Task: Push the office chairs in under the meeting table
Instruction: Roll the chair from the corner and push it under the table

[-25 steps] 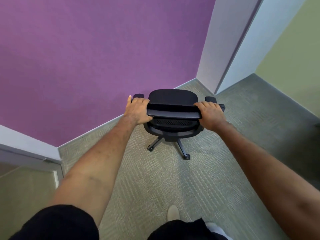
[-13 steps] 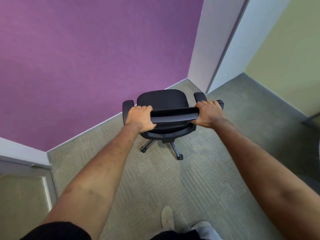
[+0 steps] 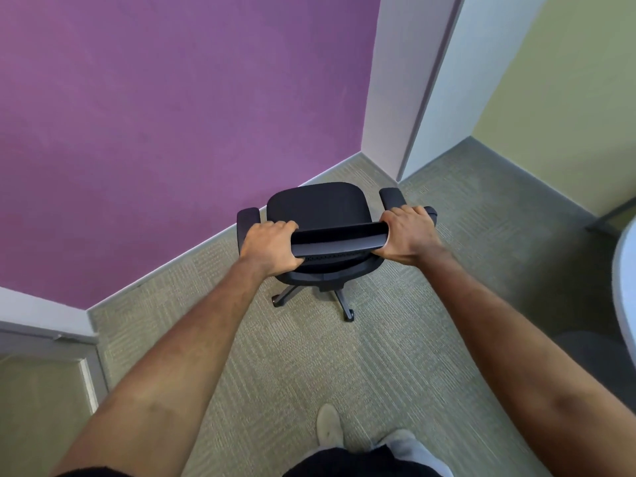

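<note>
A black office chair (image 3: 318, 206) on castors stands on the carpet in front of me, its seat facing the purple wall. My left hand (image 3: 268, 247) grips the left end of the top of its backrest, and my right hand (image 3: 409, 235) grips the right end. Both arms are stretched out. A pale curved edge of the meeting table (image 3: 624, 287) shows at the far right of the view.
The purple wall (image 3: 172, 132) runs close behind the chair. A white column (image 3: 409, 98) stands at the corner beyond it, with a green wall (image 3: 568, 80) to the right. A door frame (image 3: 51, 339) sits at the lower left. My shoe (image 3: 328, 426) is on the grey-green carpet.
The chair has swung round to the right in my hands, and its seat and armrests show more. The table edge has come into view at the right.
</note>
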Motion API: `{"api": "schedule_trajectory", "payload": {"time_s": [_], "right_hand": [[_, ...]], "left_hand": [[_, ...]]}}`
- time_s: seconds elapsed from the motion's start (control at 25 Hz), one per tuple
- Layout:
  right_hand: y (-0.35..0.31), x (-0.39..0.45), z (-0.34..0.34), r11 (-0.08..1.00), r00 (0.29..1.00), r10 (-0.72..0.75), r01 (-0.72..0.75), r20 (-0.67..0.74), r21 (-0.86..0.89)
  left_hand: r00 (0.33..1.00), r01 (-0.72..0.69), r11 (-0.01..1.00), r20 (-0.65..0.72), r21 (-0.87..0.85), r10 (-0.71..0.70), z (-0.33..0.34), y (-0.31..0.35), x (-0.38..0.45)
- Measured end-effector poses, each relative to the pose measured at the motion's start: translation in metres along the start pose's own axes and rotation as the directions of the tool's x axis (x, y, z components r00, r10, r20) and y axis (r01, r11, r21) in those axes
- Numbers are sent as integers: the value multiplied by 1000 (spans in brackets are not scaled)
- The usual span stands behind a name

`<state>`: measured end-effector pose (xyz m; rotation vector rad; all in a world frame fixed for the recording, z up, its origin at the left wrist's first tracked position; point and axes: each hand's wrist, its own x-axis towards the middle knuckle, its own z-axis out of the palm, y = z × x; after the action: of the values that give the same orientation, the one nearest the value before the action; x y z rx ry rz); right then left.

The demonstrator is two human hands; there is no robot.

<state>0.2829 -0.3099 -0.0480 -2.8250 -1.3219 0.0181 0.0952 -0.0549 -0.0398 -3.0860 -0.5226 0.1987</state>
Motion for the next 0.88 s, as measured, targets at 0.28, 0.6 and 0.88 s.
{"api": "schedule_trajectory", "payload": {"time_s": [0.28, 0.6, 0.88], "right_hand": [[17, -66, 5, 999, 997, 48, -48, -56, 4], [32, -142, 12, 979, 971, 202, -202, -130, 12], [34, -185, 22, 920, 906, 387, -391, -171, 11]], "left_hand": [[997, -80, 997, -15, 11, 80, 0, 39, -28], [967, -256, 966, -5, -13, 256, 0, 77, -32], [902, -432, 901, -1, -34, 432, -5, 103, -3]]}}
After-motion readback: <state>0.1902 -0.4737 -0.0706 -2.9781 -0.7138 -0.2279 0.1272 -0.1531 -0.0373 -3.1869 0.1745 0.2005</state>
